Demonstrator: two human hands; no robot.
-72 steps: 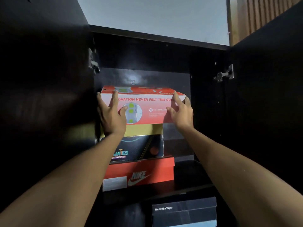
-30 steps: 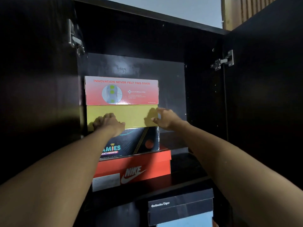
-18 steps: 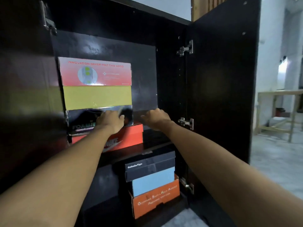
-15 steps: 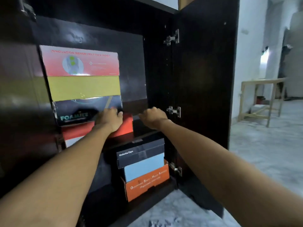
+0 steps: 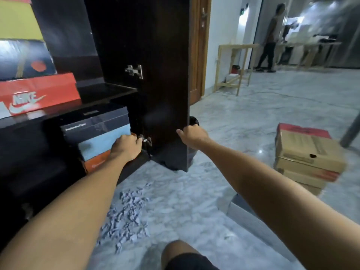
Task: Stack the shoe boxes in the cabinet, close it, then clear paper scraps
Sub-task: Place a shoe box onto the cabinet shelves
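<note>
The dark cabinet stands open, its right door (image 5: 155, 75) swung out. My right hand (image 5: 191, 136) is closed around that door's lower outer edge. Fingers curled, my left hand (image 5: 126, 147) rests against the right end of the navy-lidded blue shoe box (image 5: 97, 133), beside the lower hinge. That box sits on an orange box (image 5: 95, 162) on the bottom shelf. On the shelf above, a red Nike box (image 5: 39, 94) carries a dark box (image 5: 23, 57) and a yellow box (image 5: 17, 22). Grey paper scraps (image 5: 126, 211) lie scattered on the marble floor before the cabinet.
A stack of brown cardboard shoe boxes (image 5: 305, 158) stands on the floor to the right, with a grey box (image 5: 253, 217) nearer, under my right arm. My knee (image 5: 185, 256) is at the bottom. A wooden table (image 5: 233, 65) and a standing person (image 5: 270, 36) are far off.
Both hands left the top-shelf boxes and dropped down; my view swung right and down. My left hand is now at the lower blue box, my right on the door edge.
</note>
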